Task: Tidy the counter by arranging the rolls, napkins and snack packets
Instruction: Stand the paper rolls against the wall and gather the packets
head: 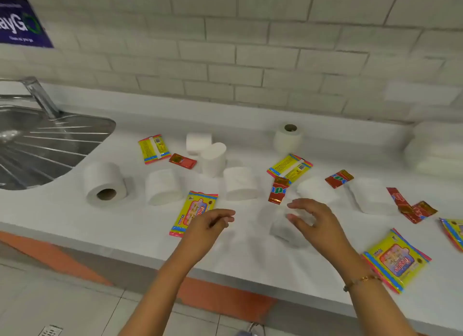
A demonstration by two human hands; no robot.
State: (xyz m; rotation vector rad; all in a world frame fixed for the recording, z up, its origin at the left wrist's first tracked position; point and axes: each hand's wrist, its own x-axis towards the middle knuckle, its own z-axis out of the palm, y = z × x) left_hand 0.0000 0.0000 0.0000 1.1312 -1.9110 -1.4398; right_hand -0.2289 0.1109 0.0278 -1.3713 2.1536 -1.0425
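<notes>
Left hand held over counter, fingers loosely curled, nothing grasped. Right hand spread, released, above blurred white roll; contact not discernible.

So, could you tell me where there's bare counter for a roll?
Bare counter lies front-left, between the cored roll and the front edge, and along the wall left of the upright roll. The middle band around the red sachet is crowded.

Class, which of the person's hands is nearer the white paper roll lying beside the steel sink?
Left. The left hand hovers right of the white paper roll; the right hand is farther right.
</notes>
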